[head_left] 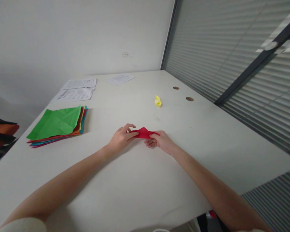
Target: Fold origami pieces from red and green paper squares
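Note:
A small folded piece of red paper lies on the white table, a little beyond the middle. My left hand pinches its left end, thumb and fingers closed on the paper. My right hand grips its right end, fingers curled under and pressed onto the fold. Both forearms reach in from the near edge.
A stack of coloured paper sheets with a green one on top sits at the left. A small yellow folded paper lies farther back. Printed white sheets are at the far left. Two round cable holes lie near the blinds on the right.

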Available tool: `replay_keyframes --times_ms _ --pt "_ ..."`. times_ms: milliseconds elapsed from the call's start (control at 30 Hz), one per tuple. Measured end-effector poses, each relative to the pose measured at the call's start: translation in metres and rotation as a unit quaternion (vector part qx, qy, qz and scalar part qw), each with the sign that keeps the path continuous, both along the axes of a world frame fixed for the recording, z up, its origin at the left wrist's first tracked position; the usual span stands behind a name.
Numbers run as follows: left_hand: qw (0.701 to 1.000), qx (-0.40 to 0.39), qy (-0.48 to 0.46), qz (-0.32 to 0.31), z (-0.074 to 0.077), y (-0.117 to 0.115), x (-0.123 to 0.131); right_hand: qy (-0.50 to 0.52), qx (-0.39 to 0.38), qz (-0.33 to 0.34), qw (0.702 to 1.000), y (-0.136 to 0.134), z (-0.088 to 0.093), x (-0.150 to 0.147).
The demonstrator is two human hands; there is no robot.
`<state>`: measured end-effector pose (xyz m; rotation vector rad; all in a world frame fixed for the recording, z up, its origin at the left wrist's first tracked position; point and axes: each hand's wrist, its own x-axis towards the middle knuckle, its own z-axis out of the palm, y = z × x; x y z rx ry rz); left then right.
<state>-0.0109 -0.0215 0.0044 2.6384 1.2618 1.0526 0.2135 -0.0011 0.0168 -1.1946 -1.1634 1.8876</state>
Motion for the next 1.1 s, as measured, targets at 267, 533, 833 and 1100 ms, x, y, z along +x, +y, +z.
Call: replay_keyframes --times_ms 267,533,833,1100 --pt "1.000 -0.008 0.006 -0.015 -0.004 0.012 -0.006 -0.213 0.452 0.036 0.865 0.009 -0.011 0.020" --pt "0.987 -0.035 0.152 -0.035 0.006 0.005 -0.003 -0.396 0.607 0.123 0.677 0.004 -0.011 0.017" --pt "0.975 -0.039 0.214 -0.051 0.014 -0.004 0.009 -0.402 0.601 0.141 0.677 0.000 -0.011 0.012" --pt "0.976 -0.145 0.149 -0.066 0.010 -0.001 0.012 -0.378 0.575 0.144 0.711 -0.002 -0.011 0.008"
